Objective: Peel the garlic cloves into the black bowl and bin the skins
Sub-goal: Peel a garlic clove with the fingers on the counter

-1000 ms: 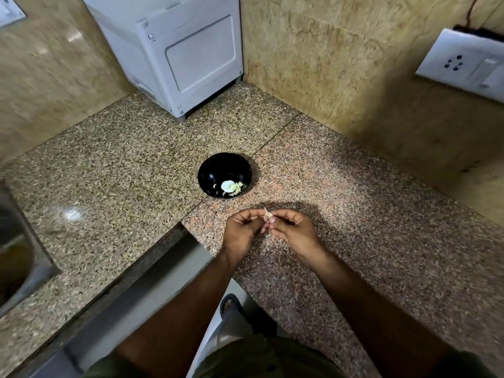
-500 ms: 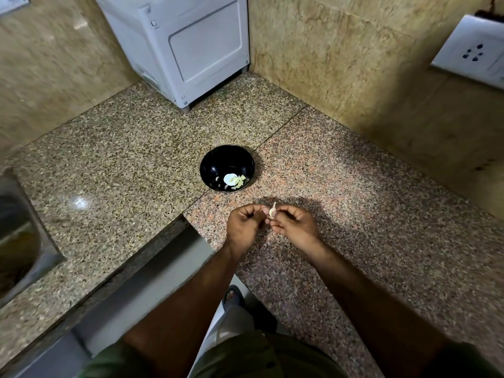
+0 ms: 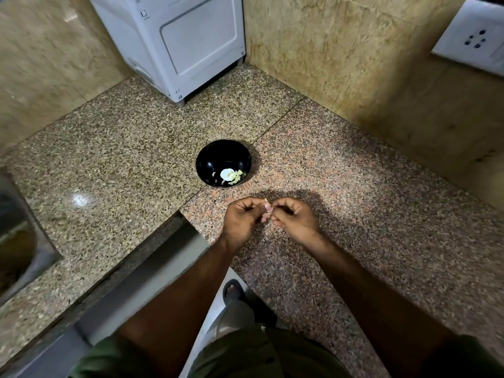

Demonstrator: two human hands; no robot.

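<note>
Head view: both hands meet over the worktop near its inner front corner, just in front of the black bowl [image 3: 223, 162]. Left hand [image 3: 241, 219] and right hand [image 3: 296, 219] have fingers curled in, thumb & fingertips of each pinched together on one small garlic clove [image 3: 268, 210], held between them, off the stone. Clove is mostly hidden by the fingertips, so can't tell how much skin is left on it

Step in hand, as I read it: stripping the skin. To do it well, keep one hand steady on the clove, let the other's nail catch the loose edge at the tip & pull along the length, not across. Work close to the bowl, so the bare clove drops straight in. Keep the skin pinched in the other hand, not let fall in w/ the cloves

Bowl sits on the seam between the two slabs; peeled cloves [image 3: 231, 177] lie at its bottom w/ a pale round patch, prob. light glare. A few specks on the stone by the bowl's near rim, maybe skin bits

Around: white appliance [image 3: 180, 42] in the back corner, wall socket [image 3: 471, 39] on the right wall, sink [image 3: 16, 236] at the left edge. No bin in sight, so binning the skins means leaving this spot. Nothing stands between hands & bowl
</note>
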